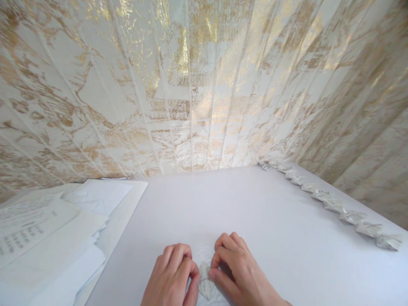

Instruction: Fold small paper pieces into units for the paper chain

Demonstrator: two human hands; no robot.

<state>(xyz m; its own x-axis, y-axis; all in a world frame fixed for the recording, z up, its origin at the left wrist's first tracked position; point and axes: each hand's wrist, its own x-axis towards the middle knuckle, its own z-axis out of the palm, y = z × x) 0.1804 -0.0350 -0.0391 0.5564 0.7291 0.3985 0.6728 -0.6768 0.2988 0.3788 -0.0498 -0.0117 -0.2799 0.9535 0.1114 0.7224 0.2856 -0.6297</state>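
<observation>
A small folded piece of printed paper (205,285) lies on the white tabletop at the bottom middle, pointed at its lower end with a crease across it. My left hand (170,276) is at its left edge, thumb and forefinger closed on that side. On the opposite side, my right hand (239,270) pinches the right edge between thumb and curled forefinger. Parts of both edges are hidden behind the fingertips.
Along the right table edge runs a row of several folded paper pieces (333,200). Loose sheets (92,216), some printed, are piled at the left. A white-and-gold patterned curtain (197,106) hangs at the table's back and right.
</observation>
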